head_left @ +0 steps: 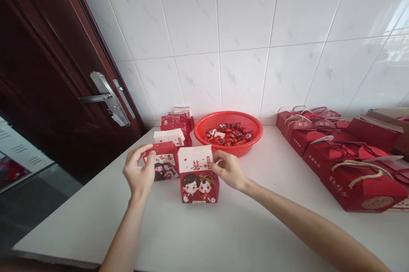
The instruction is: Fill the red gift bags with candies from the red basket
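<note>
Two small printed candy boxes stand side by side on the table. My left hand (140, 169) is closed on the upper left edge of the red candy box (166, 169), which carries a picture of a couple. Slightly nearer stands the white-topped candy box (198, 178), with two cartoon figures on its red front. My right hand (228, 170) pinches the upper right edge of that one; its fingertips are partly hidden. Just behind the boxes is a red plastic basket (200, 134) holding wrapped candies (231, 134).
More upright candy boxes (169, 136) line up behind, towards the tiled wall (194, 20). Red gift boxes (338, 178) with rope handles crowd the right side of the white table (249, 225). A dark wooden door (54, 50) with a metal handle is at the left.
</note>
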Tool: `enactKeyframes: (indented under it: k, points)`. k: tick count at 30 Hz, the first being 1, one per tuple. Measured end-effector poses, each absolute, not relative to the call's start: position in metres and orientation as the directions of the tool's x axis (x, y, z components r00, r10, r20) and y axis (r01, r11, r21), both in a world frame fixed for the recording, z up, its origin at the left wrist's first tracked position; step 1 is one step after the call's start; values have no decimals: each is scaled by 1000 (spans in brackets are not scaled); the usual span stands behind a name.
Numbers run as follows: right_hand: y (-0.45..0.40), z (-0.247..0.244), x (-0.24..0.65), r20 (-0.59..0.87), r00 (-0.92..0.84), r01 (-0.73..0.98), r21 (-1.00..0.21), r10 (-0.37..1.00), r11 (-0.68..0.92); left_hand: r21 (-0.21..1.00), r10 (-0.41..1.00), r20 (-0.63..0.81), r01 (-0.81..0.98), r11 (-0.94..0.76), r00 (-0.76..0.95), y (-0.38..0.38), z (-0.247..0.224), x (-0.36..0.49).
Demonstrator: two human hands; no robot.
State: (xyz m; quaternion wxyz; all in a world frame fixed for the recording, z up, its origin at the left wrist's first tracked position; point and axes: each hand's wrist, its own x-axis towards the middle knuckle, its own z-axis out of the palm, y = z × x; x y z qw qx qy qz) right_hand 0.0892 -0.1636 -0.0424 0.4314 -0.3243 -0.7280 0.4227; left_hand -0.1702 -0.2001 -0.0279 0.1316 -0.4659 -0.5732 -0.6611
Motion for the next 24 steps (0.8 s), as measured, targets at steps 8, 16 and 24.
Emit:
enactKeyframes:
  k: [8,16,24]
  points:
    - [-198,-48,134,494,-416,438,-627,764,644,634,805,572,710,-308,-161,-223,-5,-90]
    - [-211,-50,130,566,-605,369,-425,560,827,691,919,289,606,-395,270,-229,6,-33]
    - [-196,-47,136,621,-558,343,-431,550,835,699,883,389,540,-469,264,-183,6,-36]
